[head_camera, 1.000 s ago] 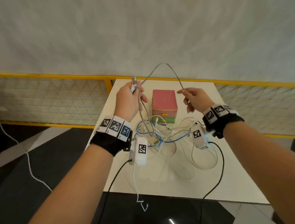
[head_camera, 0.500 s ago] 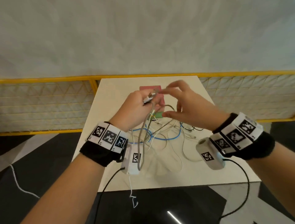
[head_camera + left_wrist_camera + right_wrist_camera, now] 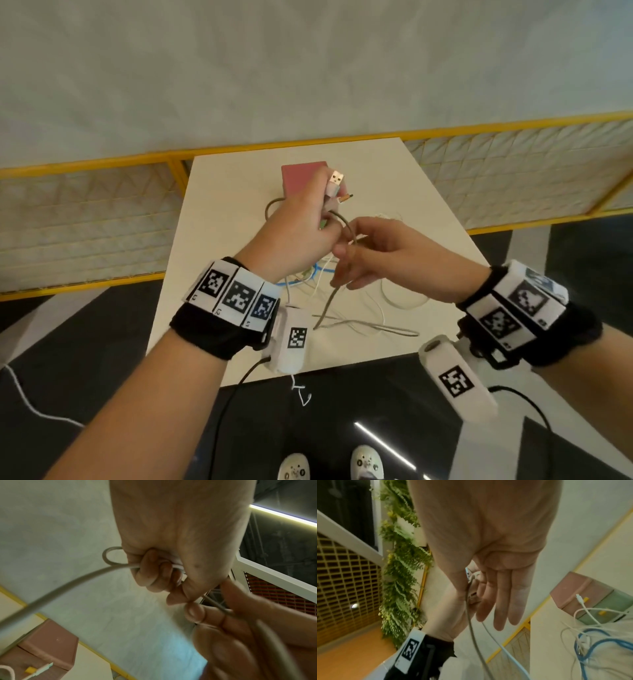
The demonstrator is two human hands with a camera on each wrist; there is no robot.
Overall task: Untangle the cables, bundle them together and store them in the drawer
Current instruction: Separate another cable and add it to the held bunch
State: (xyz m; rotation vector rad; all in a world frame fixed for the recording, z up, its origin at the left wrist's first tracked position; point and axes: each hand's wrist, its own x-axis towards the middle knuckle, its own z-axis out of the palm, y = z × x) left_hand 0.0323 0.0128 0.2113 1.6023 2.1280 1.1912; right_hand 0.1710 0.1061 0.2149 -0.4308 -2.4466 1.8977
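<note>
The left hand [image 3: 294,226] is clenched round a coil of the grey cable [image 3: 325,308], its USB plug [image 3: 335,179] poking up at 12 o'clock from the fist. In the left wrist view the curled fingers [image 3: 150,573] trap a small loop and several strands. The right hand [image 3: 373,260], just at 3 o'clock of the left and touching it, pinches the same cable between thumb and forefinger, its other fingers loosely extended. From that pinch the free length hangs toward 6 o'clock onto the table [image 3: 222,192], its long axis roughly vertical, trailing to 5 o'clock. The next wrap likely means carrying this slack up over the fist, so the right hand is the nearer one. The other cables [image 3: 590,639], white and blue, lie tangled on the table before the pink drawer box [image 3: 301,171] at 12 o'clock
</note>
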